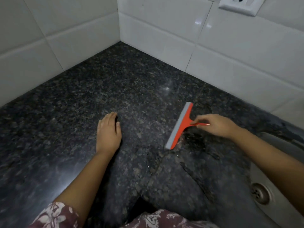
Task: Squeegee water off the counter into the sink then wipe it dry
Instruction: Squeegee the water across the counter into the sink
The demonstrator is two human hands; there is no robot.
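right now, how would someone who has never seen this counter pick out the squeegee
Start at the dark speckled granite counter that fills the corner between white tiled walls, with the sink at its right edge. Just left of the sink, the right hand pinches a thin handle; that is the squeegee. It is the only bright orange thing, T-shaped with a pale grey blade.

hands: 2 | squeegee: 1 | counter: 1 | sink: 1 | drain: 1 | wall socket: 1

Home kitchen: granite counter, tiled walls, sink.
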